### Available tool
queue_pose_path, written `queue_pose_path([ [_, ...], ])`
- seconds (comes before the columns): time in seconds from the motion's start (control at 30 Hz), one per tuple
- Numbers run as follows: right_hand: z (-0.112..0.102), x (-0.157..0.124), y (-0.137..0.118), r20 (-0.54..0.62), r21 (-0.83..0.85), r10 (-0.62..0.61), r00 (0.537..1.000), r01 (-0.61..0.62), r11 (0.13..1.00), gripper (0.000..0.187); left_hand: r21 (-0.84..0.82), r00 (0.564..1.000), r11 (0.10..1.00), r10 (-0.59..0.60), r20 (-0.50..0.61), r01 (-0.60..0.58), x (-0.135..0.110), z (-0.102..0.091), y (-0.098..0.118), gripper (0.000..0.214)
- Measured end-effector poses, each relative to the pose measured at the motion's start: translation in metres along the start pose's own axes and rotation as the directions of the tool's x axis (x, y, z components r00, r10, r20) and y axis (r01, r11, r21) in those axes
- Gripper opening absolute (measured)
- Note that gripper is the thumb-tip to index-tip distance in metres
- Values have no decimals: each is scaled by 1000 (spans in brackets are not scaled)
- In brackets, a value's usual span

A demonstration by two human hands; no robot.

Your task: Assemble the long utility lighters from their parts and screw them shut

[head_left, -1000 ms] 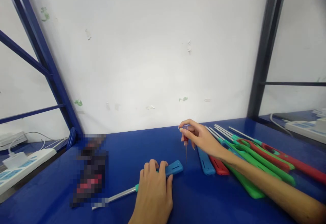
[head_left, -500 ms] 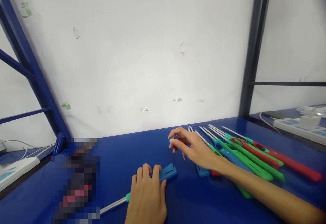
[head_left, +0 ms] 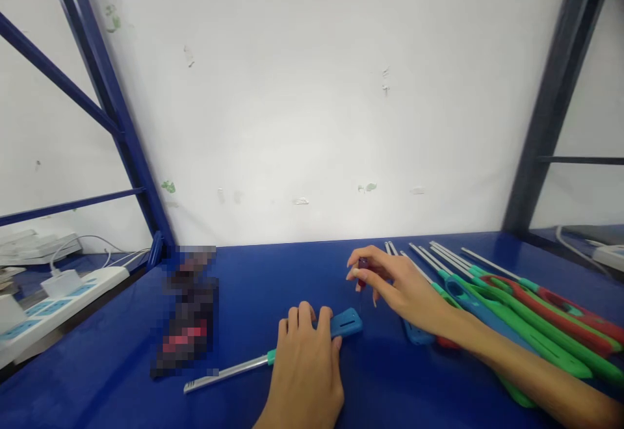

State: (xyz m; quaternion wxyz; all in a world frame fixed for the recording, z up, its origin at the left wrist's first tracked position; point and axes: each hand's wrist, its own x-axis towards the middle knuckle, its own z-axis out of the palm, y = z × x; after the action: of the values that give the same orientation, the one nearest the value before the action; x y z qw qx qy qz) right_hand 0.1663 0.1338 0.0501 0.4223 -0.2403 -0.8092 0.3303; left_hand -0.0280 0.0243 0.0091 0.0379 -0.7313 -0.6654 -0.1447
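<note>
My left hand [head_left: 305,364] lies over a blue-handled lighter [head_left: 346,322] on the blue table [head_left: 117,377], fingers curled over the handle and pressing it down; its metal tube [head_left: 227,372] sticks out to the left. My right hand [head_left: 390,283] pinches a small red-handled screwdriver [head_left: 363,266] upright, its thin shaft pointing down at the end of the blue handle. Whether the tip touches the handle I cannot tell.
A row of long green, red and blue lighters [head_left: 511,305] lies at the right under my right forearm. A blurred dark object [head_left: 188,309] sits at the left. White power strips [head_left: 53,305] lie on the neighbouring shelf; the white wall stands close behind.
My right hand brought the screwdriver from beside the lighter row over to the end of the blue handle. My left hand stayed on the handle. The camera shifted sideways.
</note>
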Motion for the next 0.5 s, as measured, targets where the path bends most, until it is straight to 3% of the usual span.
queue_pose_path([
  [0.2, 1, -1, 0, -86, 40, -8, 996, 11, 999, 27, -5, 1000, 1000, -3, -1, 3, -1, 2, 1, 37],
  [0.5, 4, 0, -3, -4, 77, 18, 1000, -18, 997, 23, 30, 1000, 999, 19, -21, -19, 0, 6, -4, 38],
])
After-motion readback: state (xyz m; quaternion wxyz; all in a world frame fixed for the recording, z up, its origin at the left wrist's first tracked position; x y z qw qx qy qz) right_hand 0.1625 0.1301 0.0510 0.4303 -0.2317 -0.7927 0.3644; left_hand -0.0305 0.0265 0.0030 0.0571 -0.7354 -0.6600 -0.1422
